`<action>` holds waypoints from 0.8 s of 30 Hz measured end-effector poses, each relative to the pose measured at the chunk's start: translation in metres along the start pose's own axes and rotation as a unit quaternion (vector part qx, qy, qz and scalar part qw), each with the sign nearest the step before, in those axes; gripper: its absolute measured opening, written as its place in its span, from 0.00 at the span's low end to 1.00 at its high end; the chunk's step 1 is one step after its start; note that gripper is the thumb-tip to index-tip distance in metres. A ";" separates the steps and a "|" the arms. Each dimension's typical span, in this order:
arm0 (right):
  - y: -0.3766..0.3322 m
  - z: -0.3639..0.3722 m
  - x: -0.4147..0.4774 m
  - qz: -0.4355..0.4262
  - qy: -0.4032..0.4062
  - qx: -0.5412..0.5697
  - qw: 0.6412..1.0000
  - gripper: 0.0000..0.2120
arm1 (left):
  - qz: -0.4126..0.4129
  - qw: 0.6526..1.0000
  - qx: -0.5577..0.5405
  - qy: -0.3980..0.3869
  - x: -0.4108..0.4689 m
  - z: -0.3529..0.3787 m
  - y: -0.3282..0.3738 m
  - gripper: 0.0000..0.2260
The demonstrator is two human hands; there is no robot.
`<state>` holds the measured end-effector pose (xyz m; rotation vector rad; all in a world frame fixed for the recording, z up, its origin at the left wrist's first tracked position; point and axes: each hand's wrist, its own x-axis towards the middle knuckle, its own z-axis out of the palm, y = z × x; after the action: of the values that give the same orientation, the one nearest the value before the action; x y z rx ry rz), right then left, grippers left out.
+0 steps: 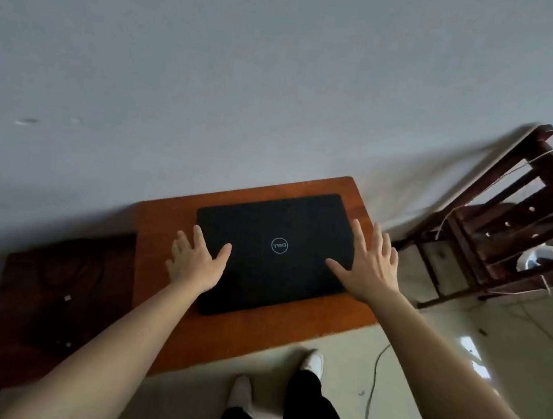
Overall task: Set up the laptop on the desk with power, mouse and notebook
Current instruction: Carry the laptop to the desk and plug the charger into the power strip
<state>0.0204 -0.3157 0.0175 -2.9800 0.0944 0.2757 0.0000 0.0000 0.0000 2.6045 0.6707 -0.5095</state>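
A black laptop (277,223) with a round logo lies closed and flat on a small orange-brown wooden desk (246,337) against a grey wall. My left hand (196,262) rests spread at the lid's left edge, thumb on the lid. Over the lid's right edge my right hand (370,265) is spread with fingers apart, holding nothing. No mouse, notebook or charger brick is clear in view.
A dark wooden chair (514,222) stands to the right with something white (534,259) under its rails. A darker wooden piece (59,288) adjoins the desk's left side. A thin cable (372,392) runs across the pale floor by my feet (312,363).
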 end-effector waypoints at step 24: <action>0.028 0.064 0.118 0.207 -0.173 0.263 0.926 0.46 | -0.352 0.907 -0.230 0.032 0.050 0.067 0.026 0.42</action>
<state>0.1223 -0.3395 -0.0705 -2.3106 0.6488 0.6957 0.0378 -0.0334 -0.0713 1.8881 1.5586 -0.3944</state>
